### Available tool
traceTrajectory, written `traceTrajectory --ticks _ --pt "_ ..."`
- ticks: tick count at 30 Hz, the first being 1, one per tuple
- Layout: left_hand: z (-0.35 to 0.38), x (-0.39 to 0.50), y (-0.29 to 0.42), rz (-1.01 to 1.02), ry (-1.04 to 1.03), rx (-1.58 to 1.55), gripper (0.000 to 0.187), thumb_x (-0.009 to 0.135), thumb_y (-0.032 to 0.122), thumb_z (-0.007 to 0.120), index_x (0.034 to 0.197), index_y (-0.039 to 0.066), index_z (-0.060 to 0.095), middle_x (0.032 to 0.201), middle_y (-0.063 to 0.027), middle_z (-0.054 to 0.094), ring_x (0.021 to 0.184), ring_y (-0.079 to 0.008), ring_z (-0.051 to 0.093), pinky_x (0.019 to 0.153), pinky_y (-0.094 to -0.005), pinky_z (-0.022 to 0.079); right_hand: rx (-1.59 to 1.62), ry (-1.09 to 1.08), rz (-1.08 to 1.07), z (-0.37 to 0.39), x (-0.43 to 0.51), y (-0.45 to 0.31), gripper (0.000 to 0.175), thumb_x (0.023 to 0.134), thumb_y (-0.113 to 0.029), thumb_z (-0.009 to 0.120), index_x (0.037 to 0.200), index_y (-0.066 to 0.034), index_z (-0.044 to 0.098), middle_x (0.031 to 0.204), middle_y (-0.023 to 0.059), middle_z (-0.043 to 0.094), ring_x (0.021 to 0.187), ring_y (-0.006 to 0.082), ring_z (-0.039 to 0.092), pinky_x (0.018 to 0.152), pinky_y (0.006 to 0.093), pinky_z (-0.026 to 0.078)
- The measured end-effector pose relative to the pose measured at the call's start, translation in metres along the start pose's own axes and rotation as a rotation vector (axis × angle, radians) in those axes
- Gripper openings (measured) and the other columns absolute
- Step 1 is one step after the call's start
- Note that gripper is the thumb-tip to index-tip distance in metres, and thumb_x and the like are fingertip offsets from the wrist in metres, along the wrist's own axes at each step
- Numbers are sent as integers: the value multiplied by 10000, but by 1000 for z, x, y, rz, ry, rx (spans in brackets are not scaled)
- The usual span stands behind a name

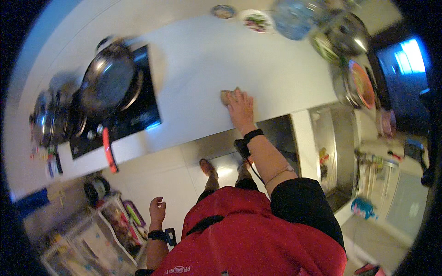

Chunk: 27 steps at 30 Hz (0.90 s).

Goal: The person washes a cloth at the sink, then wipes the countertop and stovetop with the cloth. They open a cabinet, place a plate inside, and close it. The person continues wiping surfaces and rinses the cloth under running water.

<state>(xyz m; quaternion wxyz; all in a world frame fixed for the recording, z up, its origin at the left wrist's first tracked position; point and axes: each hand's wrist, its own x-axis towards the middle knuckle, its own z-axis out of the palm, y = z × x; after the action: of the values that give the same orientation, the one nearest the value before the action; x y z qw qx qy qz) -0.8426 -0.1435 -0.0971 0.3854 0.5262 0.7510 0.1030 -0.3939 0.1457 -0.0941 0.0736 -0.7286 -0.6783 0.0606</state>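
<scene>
My right hand (241,108) lies spread on a yellowish-green cloth or sponge (226,97), holding it against the white countertop (197,65). Most of the cloth is hidden under the fingers. Down by my side, over the floor, hangs my left hand (157,209), with loosely bent fingers and nothing visible in it. To the left of the right hand, a dark frying pan (115,81) sits on a black cooktop (138,119). A red handle (109,150) juts out past the counter's front edge.
Along the back stand a plate of chopped food (256,21) and a bluish clear bowl (293,19). An orange bowl (362,84) is at right, near a metal sink (340,151). Pots (51,120) crowd the far left. Below is a white storage rack (119,238).
</scene>
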Motion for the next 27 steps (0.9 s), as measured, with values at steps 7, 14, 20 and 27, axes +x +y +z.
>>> traceTrajectory --ticks 7,14,20,27 --pt "48 42 101 138 -161 92 261 781 82 608 1030 5 587 1001 -150 597 833 -239 609 741 -347 502 -168 237 408 -25 -73 225 433 877 -227 492 1295 -136 425 1339 145 382 1205 354 362 1006 511 273" --pt "120 75 221 421 -331 297 274 778 90 625 1043 28 592 993 -144 600 829 -238 614 734 -351 502 -158 253 503 -57 -266 282 454 868 -134 419 1320 -105 404 1337 139 411 1220 318 373 1027 449 275" --pt "209 107 337 701 -501 456 268 788 98 626 1048 45 586 984 -135 597 822 -253 612 723 -353 505 105 208 905 -60 -513 312 499 796 -52 566 1281 -93 456 1315 210 410 1181 384 415 1006 477 328" --pt "279 108 446 1065 -725 628 263 801 97 614 1057 50 585 992 -139 591 845 -263 605 728 -358 508 251 451 1399 -45 -675 302 523 836 -32 525 1337 -110 398 1357 209 361 1244 381 363 1038 421 313"
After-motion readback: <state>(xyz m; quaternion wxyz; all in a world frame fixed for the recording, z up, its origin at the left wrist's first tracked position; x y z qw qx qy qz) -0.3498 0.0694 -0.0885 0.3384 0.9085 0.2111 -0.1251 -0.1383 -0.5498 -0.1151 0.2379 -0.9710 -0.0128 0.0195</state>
